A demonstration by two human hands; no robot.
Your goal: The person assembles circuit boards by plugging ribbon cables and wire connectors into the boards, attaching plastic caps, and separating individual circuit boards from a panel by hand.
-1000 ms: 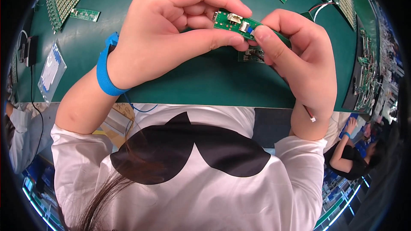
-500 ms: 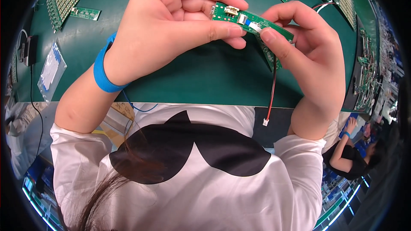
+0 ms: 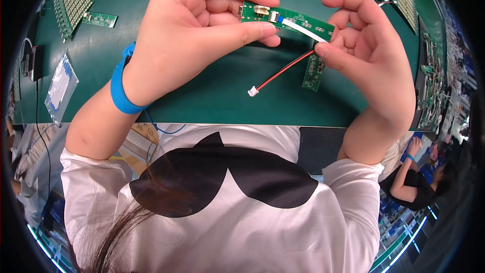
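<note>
My left hand (image 3: 202, 25) is closed on the left end of a narrow green circuit board (image 3: 293, 19), thumb on the near edge and fingers behind. White connectors stand on that end. From one of them a white flat cable (image 3: 305, 31) with a blue end runs along the board to my right thumb. My right hand (image 3: 358, 45) pinches by the flat cable's far end, its index finger raised off the board. A red and black wire (image 3: 283, 71) with a white plug comes out from beside that thumb. Below it is a second small green board (image 3: 313, 73), partly hidden.
On the green table (image 3: 202, 101) are a small board (image 3: 100, 19), gridded board panels (image 3: 76, 0), a clear bag (image 3: 60, 88) and a black box (image 3: 34, 63) at left. More panels (image 3: 404, 0) and a dark tray of wired boards (image 3: 429, 91) lie right. Another person (image 3: 414, 177) sits beyond.
My right index finger has come off the board, and my right hand has opened somewhat. More of the flat cable shows. The wire's plug has swung left, and the second board has turned.
</note>
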